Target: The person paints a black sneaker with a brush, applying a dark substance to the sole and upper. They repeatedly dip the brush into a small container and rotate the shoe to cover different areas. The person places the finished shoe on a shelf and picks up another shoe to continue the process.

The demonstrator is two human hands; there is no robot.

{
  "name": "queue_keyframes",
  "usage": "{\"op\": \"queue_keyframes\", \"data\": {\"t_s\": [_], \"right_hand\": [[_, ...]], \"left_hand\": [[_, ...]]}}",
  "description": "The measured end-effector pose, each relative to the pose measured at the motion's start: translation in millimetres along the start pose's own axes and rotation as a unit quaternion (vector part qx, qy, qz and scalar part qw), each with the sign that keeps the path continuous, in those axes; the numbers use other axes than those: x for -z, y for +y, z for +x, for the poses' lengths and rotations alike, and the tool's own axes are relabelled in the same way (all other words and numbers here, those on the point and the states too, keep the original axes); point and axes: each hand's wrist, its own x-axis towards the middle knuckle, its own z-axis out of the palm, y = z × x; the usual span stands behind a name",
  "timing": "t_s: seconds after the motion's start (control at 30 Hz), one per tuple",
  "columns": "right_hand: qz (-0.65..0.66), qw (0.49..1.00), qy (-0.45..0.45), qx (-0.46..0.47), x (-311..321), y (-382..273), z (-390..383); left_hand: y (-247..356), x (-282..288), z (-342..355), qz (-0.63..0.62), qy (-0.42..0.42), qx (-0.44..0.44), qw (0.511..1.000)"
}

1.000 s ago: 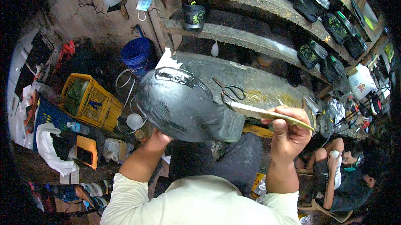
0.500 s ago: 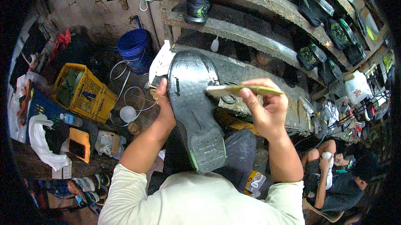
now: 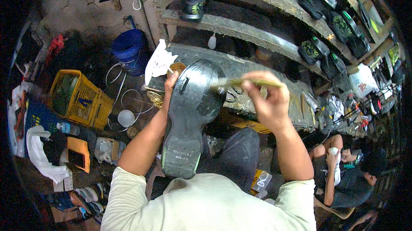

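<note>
A black shoe [image 3: 189, 110] is held in front of me with its sole facing up and its toe end away from me. The toe area is shiny, while the heel has a thin green rim. My left hand [image 3: 170, 86] grips the shoe's left side near the toe; most of its fingers are hidden behind it. Pinched in my right hand [image 3: 271, 102] is a brush with a yellow-green handle [image 3: 268, 80]. Its tip reaches the right side of the shiny area, blurred by motion. Dark scissor-like loops [image 3: 231, 96] lie on the bench just beyond the shoe.
Behind the shoe stands a worn bench [image 3: 296, 102] with white paper [image 3: 158, 64] at its left end. Wooden shelves [image 3: 231, 25] hold several black shoes. Leftward are a blue bucket [image 3: 128, 50] and a yellow crate [image 3: 81, 106]. Another person [image 3: 349, 188] sits at the right.
The shoe has shifted slightly left and tilted, its heel swinging left. My left hand has moved round its edge. The brush has risen a little and stays against the toe area.
</note>
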Motion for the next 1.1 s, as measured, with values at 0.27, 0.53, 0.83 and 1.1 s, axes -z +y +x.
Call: {"op": "queue_keyframes", "data": {"t_s": [0.27,0.53,0.83,1.1], "right_hand": [[-0.066,0.990,-0.044,0.117,-3,8,-2],[-0.088,0.982,-0.056,0.160,-14,10,-1],[-0.107,0.982,-0.035,0.150,-37,30,6],[-0.033,0.998,-0.022,0.058,-69,34,14]], "left_hand": [[-1,11,-1,0.005,-0.095,0.043,0.995],[-4,-7,-10,0.033,-0.073,0.095,0.992],[-5,7,-12,0.068,-0.048,0.094,0.992],[9,52,-29,0.093,0.029,0.055,0.994]]}}
